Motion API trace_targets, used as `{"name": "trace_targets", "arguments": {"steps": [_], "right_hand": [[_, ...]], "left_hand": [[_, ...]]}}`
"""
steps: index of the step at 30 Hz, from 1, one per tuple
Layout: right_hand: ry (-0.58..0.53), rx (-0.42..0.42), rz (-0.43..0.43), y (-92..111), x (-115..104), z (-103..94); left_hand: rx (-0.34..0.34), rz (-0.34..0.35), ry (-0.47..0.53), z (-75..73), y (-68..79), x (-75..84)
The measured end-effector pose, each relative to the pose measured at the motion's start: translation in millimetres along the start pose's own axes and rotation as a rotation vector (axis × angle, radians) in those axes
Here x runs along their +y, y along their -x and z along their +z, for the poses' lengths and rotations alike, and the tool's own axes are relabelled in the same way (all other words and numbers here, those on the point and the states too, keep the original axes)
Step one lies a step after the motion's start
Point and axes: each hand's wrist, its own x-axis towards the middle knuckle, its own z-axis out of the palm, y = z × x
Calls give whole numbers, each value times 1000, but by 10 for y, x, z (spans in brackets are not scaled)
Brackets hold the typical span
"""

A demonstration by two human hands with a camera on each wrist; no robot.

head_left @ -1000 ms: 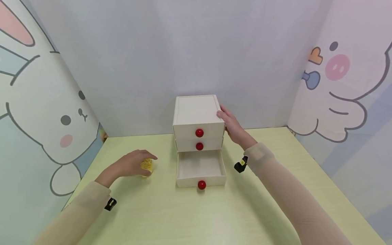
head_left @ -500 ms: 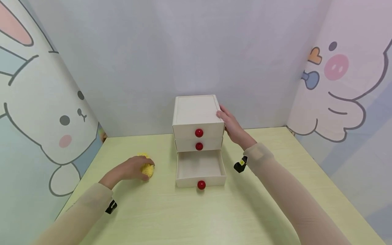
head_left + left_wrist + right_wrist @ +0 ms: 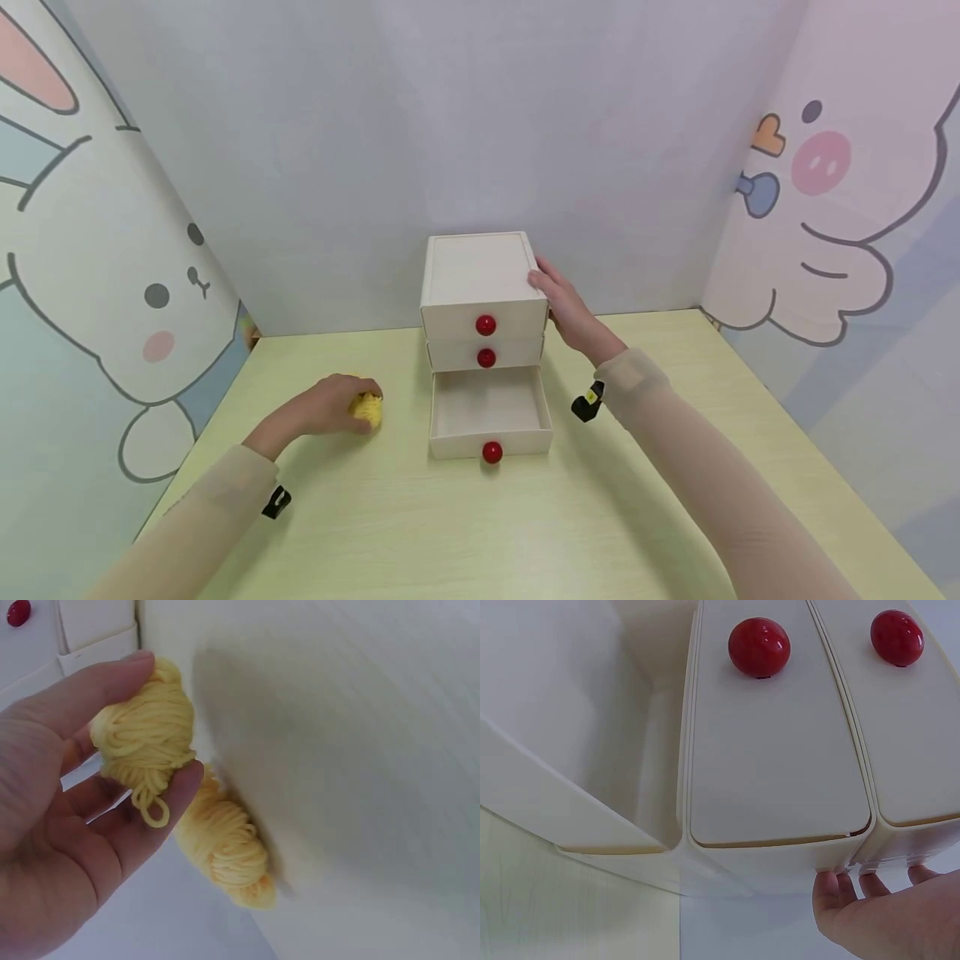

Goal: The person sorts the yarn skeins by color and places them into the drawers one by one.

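Note:
My left hand [image 3: 330, 406] pinches a small yellow ball of yarn [image 3: 146, 724] between thumb and fingers, with a short loop hanging from its lower end. A second yellow yarn bundle [image 3: 229, 847] lies on the table beyond that hand in the left wrist view; in the head view the hand hides it. At the back middle stands a white three-drawer box [image 3: 480, 267] with red knobs. Its bottom drawer [image 3: 491, 404] is pulled out and bare inside. My right hand [image 3: 572, 312] rests on the box's right side, thumb at the top edge, fingertips against the side wall.
The pale green-yellow table [image 3: 450, 525] runs back to a plain light curtain [image 3: 337, 167]. Side panels with a cartoon rabbit [image 3: 112, 333] and a cartoon pig [image 3: 840, 242] border it. The open drawer's front wall and red knob [image 3: 492, 452] stick out toward me.
The left hand has closed on one yarn ball and shifted slightly right with it; half a second ago the other bundle showed behind the fingers. The right hand and the drawers stay put.

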Motion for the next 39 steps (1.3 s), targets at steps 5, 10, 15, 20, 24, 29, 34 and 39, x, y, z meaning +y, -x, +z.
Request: {"name": "trace_targets", "arguments": {"steps": [5, 10, 15, 20, 24, 29, 34, 39], "right_hand": [[-12, 3, -4, -15, 4, -2], [-14, 1, -2, -19, 3, -3], [-10, 4, 9, -23, 5, -7], [-11, -3, 7, -15, 18, -9], [-13, -4, 4, -10, 10, 0], [-14, 1, 6, -5, -9, 6], [-20, 4, 10, -21, 2, -3], [-30, 6, 6, -31, 13, -7]], "left_hand": [[16, 9, 8, -124, -40, 131], [34, 20, 28, -209, -102, 292], [35, 61, 47, -264, -195, 520], [26, 83, 55, -264, -317, 731], [16, 101, 73, -226, -434, 894], [7, 143, 60, -126, -582, 1076], [4, 195, 44, -4, -745, 1216], [12, 217, 19, 72, -868, 1351]]}}
